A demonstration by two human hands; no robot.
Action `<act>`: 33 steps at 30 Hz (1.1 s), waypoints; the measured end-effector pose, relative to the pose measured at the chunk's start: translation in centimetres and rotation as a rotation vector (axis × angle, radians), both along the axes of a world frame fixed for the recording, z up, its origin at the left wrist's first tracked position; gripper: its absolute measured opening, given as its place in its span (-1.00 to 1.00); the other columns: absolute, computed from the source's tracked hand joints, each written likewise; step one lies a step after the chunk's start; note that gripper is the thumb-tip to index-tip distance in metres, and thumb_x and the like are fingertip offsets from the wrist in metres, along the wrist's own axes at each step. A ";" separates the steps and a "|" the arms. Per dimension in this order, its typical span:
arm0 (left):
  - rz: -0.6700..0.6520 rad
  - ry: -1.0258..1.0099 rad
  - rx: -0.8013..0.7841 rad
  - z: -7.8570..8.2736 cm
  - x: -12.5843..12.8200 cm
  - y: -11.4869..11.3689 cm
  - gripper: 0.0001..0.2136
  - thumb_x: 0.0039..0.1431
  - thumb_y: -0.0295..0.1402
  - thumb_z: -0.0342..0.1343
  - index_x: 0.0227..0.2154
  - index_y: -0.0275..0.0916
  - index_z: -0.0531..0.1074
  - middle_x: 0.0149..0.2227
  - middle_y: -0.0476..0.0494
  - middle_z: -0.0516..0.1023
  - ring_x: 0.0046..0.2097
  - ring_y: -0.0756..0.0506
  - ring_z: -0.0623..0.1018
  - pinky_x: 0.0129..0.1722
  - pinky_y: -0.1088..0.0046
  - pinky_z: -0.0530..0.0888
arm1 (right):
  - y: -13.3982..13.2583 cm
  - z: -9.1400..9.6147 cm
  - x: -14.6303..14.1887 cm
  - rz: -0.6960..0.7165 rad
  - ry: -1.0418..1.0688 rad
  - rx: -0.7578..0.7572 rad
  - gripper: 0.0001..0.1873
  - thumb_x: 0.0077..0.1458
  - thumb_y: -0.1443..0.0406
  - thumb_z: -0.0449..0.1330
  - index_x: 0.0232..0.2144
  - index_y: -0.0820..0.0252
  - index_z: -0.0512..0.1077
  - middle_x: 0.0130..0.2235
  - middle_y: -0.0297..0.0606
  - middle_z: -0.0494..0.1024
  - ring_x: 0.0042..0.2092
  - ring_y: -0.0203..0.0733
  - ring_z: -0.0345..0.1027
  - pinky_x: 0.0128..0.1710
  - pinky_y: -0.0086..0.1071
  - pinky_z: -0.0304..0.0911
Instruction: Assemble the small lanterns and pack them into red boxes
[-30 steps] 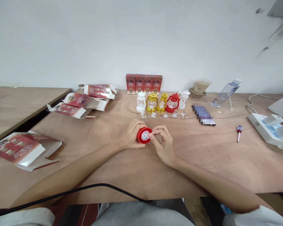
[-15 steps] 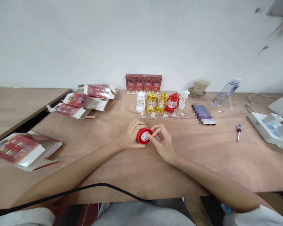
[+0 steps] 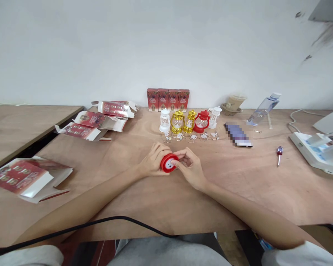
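Gripping a red lantern (image 3: 168, 163) in both hands, you hold it on its side just above the wooden table (image 3: 144, 199), near the middle of it, with its round base turned toward you. Your left hand (image 3: 152, 161) is wrapped around the lantern's body, fingers curled over the top. Your right hand (image 3: 193, 170) meets it from the right, thumb and fingertips (image 3: 178, 161) pinched on the rim of the base; whether they also hold something small there is too fine to tell.

Farther off, a row of small lanterns (image 3: 189, 121) in white, gold and red stands in line, with little metal pieces (image 3: 192, 137) laid just in front of them. Four upright red boxes (image 3: 168, 99) stand against the wall behind. Opened boxes (image 3: 100, 119) lie to the far left, and one more open box (image 3: 24, 178) sits at the near left. A red-handled screwdriver (image 3: 279, 153) lies well to the right.
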State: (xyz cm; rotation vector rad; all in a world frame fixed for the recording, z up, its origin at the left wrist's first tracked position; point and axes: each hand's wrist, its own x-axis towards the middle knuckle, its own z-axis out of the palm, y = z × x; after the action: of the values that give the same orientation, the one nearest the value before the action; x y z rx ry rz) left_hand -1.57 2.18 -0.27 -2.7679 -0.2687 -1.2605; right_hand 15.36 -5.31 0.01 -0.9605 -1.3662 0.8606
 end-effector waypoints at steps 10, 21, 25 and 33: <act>0.063 -0.048 -0.025 -0.2 0.0 0.1 -0.52 0.09 -0.15 0.14 0.01 -0.25 0.17 -0.14 -0.28 0.42 -0.16 -0.19 0.43 -0.19 0.21 0.39 | 0.0 -0.1 0.5 0.134 -0.044 0.099 -0.64 0.04 0.18 0.27 -0.09 0.07 0.37 -0.10 -0.22 0.42 -0.11 -0.20 0.40 -0.14 -0.29 0.41; 0.055 -0.047 0.004 -0.3 0.0 0.1 -0.53 0.09 -0.14 0.13 -0.02 -0.28 0.20 -0.16 -0.30 0.43 -0.16 -0.20 0.43 -0.21 0.20 0.40 | -0.1 -0.6 0.4 0.090 -0.060 0.129 -0.70 0.04 0.26 0.28 -0.14 0.07 0.38 -0.16 -0.25 0.43 -0.13 -0.23 0.41 -0.12 -0.30 0.41; 0.066 -0.118 0.043 -0.8 0.3 0.2 -0.53 0.07 -0.17 0.15 -0.02 -0.29 0.21 -0.20 -0.26 0.44 -0.18 -0.21 0.44 -0.23 0.17 0.41 | -0.1 -0.8 0.5 0.053 -0.083 0.134 -0.72 0.03 0.22 0.28 -0.18 0.09 0.40 -0.23 -0.28 0.43 -0.20 -0.25 0.40 -0.18 -0.32 0.42; 0.075 -0.104 0.062 -0.5 0.4 -0.1 -0.55 0.09 -0.14 0.12 -0.02 -0.25 0.20 -0.21 -0.24 0.45 -0.19 -0.24 0.44 -0.27 0.17 0.38 | 0.4 -0.5 0.6 0.103 -0.024 0.053 -0.70 -0.04 0.13 0.31 -0.30 0.11 0.37 -0.28 -0.31 0.42 -0.22 -0.26 0.39 -0.18 -0.32 0.39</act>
State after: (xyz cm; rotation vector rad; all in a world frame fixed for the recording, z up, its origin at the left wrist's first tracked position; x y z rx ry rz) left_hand -1.19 2.12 -0.74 -2.6193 -0.3313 -1.3723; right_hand 15.95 -4.94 -0.48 -0.8684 -1.4620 0.8876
